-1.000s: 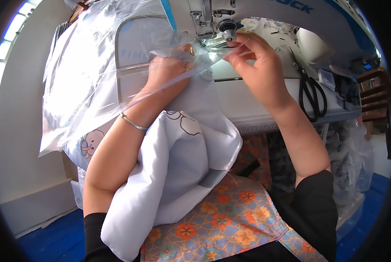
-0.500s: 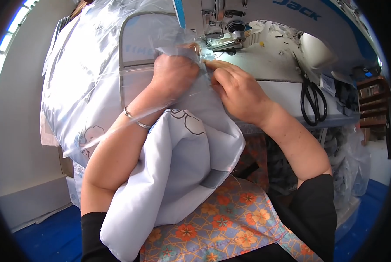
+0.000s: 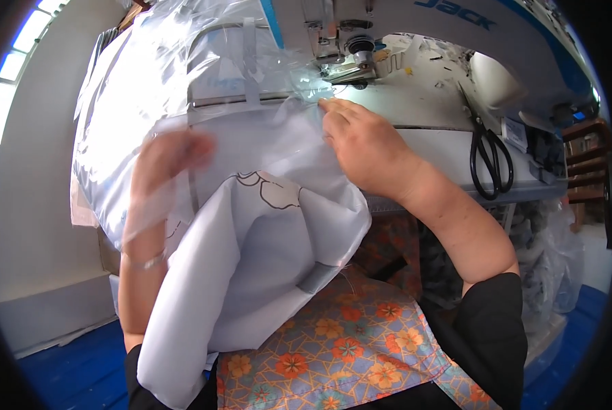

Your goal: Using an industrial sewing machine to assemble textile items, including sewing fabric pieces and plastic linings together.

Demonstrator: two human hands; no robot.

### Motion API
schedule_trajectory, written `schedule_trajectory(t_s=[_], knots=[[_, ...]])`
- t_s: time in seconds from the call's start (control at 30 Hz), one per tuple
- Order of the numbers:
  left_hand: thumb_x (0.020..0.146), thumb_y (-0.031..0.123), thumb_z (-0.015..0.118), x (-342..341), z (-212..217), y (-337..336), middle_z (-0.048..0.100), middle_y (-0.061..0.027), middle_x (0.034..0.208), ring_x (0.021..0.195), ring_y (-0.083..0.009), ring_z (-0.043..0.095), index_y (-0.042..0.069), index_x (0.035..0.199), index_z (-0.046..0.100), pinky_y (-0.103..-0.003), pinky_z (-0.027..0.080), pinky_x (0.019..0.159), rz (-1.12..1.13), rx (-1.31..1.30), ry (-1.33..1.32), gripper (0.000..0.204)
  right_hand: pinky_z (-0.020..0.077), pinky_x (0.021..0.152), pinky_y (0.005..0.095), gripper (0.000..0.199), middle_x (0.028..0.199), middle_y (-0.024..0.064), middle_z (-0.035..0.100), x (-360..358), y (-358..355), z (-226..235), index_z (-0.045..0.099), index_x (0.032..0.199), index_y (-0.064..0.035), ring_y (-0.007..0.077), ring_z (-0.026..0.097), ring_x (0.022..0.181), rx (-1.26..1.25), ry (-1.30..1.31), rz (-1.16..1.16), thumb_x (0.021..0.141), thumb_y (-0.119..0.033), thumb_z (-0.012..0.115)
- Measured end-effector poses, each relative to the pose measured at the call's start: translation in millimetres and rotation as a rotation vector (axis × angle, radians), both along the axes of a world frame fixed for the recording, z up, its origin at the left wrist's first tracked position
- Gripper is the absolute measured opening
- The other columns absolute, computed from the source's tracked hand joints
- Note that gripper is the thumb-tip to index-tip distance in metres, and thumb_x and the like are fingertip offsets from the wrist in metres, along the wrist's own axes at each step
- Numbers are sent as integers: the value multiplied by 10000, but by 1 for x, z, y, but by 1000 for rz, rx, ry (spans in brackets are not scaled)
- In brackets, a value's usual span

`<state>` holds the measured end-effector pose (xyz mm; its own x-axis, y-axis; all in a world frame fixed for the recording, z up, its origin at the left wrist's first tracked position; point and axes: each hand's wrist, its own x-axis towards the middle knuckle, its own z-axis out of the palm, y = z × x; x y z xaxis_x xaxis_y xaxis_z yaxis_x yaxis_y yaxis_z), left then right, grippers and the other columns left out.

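A light grey-lilac fabric piece (image 3: pixel 261 232) with an outlined cartoon print lies bunched over my lap and runs up to the sewing machine. My right hand (image 3: pixel 371 143) is closed, fingertips pinching the fabric's edge just in front of the machine's needle area (image 3: pixel 350 61). Clear plastic film (image 3: pixel 251 89) covers the pale cloth on the left and reaches toward the needle. Off to the left, my left hand (image 3: pixel 176 154) is blurred by motion, with film over or around it; its fingers are too smeared to read.
Black-handled scissors (image 3: pixel 489 154) lie on the machine table's right side. The sewing machine head (image 3: pixel 449 27) overhangs the work. Thread scraps dot the bed (image 3: pixel 422 96). Plastic bags (image 3: pixel 545 253) hang below the table at right. A flowered apron (image 3: pixel 347 342) covers my lap.
My left hand has left the spot by the needle and swung left and toward me. The bunched fabric has shifted slightly left. My right hand stays almost in place at the edge.
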<state>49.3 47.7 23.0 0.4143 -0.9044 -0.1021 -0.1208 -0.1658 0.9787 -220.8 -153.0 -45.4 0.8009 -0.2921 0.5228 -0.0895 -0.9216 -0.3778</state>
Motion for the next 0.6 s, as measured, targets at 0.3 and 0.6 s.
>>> schedule_trajectory(t_s=[0.3,0.6], knots=[[873,50,607,-156,87,-49,660,-144,1088,1007,-272,639,-6,1112,659,-380,504,889,-350,-345,-1059,251,485,995,431,164,1178,321,632,10,15,1,584,984,46,413,609,1119,-37,91,-9,851,-27,523],[755,76,628,-130,39,-100,654,-129,1030,1065,-287,626,33,928,669,-365,496,902,-572,183,-1541,183,485,1002,446,238,1212,292,612,4,15,-1,584,1039,78,418,584,1164,-93,96,-72,822,-18,568]])
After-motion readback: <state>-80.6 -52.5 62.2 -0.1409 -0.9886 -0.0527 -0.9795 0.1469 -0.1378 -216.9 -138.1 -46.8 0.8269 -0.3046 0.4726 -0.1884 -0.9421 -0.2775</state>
